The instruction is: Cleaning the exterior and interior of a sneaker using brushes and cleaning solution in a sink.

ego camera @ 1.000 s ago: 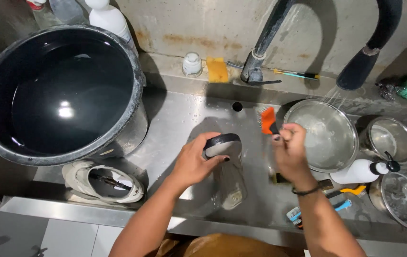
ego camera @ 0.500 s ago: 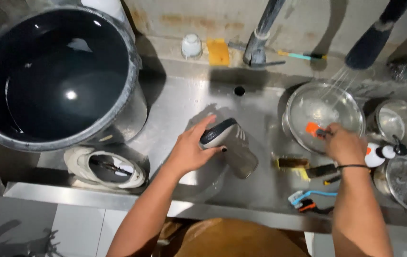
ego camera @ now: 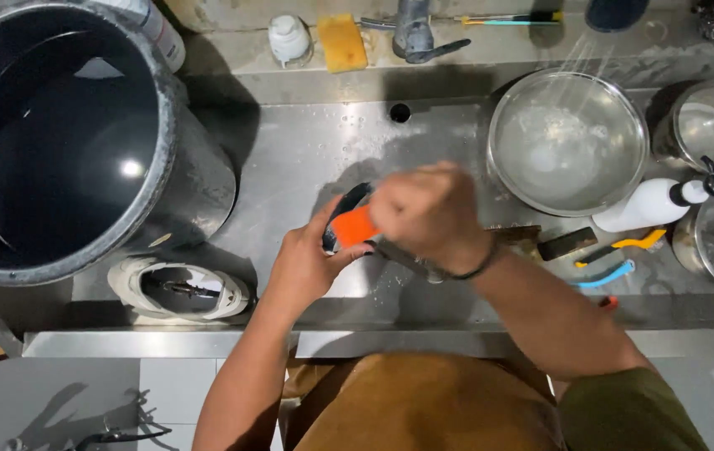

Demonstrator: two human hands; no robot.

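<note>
Head view over a steel sink (ego camera: pixel 307 159): the shoe (ego camera: pixel 342 219) is mostly hidden behind both hands, only its dark opening showing, held above the sink floor. Blurred right hand (ego camera: pixel 428 213), fist closed on an orange brush (ego camera: pixel 354 225), crosses over the shoe. Left hand (ego camera: pixel 307 263) grips the shoe from below, fingers wrapped around. A second shoe (ego camera: pixel 180 291) lies beside a big black bucket (ego camera: pixel 65 142).

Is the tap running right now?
Running: thin streams of water fall from the dark spray head into the round steel bowl.
</note>
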